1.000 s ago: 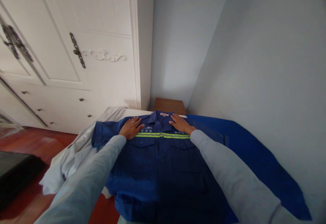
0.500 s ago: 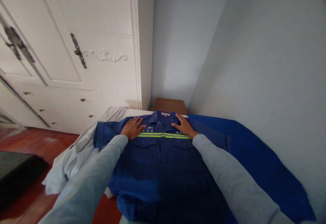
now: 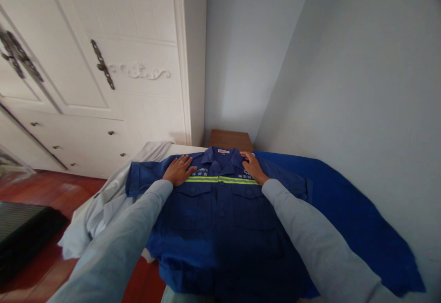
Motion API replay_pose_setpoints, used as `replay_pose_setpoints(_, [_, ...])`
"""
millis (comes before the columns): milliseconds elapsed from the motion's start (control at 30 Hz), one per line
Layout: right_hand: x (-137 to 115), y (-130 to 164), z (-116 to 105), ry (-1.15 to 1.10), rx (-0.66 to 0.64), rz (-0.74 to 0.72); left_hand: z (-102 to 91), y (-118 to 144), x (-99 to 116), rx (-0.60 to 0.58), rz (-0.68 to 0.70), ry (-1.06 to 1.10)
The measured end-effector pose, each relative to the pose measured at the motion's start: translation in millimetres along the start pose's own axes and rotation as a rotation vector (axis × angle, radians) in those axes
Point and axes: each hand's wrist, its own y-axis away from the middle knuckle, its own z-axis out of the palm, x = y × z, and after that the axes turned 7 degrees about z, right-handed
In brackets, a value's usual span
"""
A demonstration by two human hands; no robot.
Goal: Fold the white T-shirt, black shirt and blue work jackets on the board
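**Pressing a blue work shirt flat with both palms**

Reaching forward from the bottom of the view, both arms in pale grey sleeves are stretching out almost straight and converging toward the top of a blue work shirt (image 3: 220, 220). The shirt is lying face up and buttoned on a white-covered surface (image 3: 179, 149), its collar (image 3: 220, 154) pointing away from the person and its hem hanging toward the near edge. A yellow-green reflective stripe (image 3: 222, 180) is running across the chest, just above two buttoned pockets.

The left hand (image 3: 179, 170) is lying palm down on the shirt's shoulder area to the left of the collar, fingers spread and extended toward the collar, a ring showing on one finger. It is grasping nothing, only resting flat on the cloth. The right hand (image 3: 253, 168) is sitting on the other side of the collar, also palm down and unclenched, with its fingertips angling inward at the collar's edge and the wrist crossing the stripe.

The shirt's right sleeve (image 3: 347, 220) is spreading out wide along the grey wall (image 3: 361, 87). A crumpled white cloth (image 3: 99, 211) is lying bunched beside the shirt's other sleeve, drooping over the edge toward the reddish wooden floor (image 3: 51, 188). A white wardrobe (image 3: 103, 41) with dark ornate handles is standing to the left, and a small brown wooden piece (image 3: 229, 138) is sitting in the corner beyond the collar.
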Motion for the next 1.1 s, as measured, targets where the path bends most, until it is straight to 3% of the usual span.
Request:
replay_pose_setpoints(200, [-7.3,2.8,-3.4,0.192,-0.094,-0.099,2.8,-0.4,-1.0,0.019,0.003,-0.02])
replay_pose_setpoints(467, [-14.7,7.5,-5.3,0.259,-0.049,-0.092,-2.9,-2.3,-0.2,-0.044,0.003,-0.025])
replay_pose_setpoints(600, [-17.1,8.7,-4.1,0.331,-0.062,-0.121,-18.9,-15.5,11.7,-0.108,-0.037,-0.011])
replay_pose_setpoints(700, [-15.6,8.2,-1.9,0.332,-0.062,-0.153,-25.2,-31.8,29.5,-0.006,0.039,0.012])
replay_pose_setpoints(800, [-12.5,6.7,0.7,0.319,-0.095,-0.17,-17.5,-47.2,47.5,0.011,0.163,0.037])
replay_pose_setpoints(900, [-9.6,4.7,3.5,0.317,-0.128,-0.169,-0.6,-55.9,53.2,-0.068,0.149,0.059])
replay_pose_setpoints(1000, [-6.8,2.7,6.0,0.293,-0.131,-0.167,12.5,-57.7,42.3,-0.029,0.081,0.066])
replay_pose_setpoints(1100, [-3.9,1.2,8.0,0.25,-0.12,-0.159,13.1,-55.9,23.6,0.009,0.029,0.039])
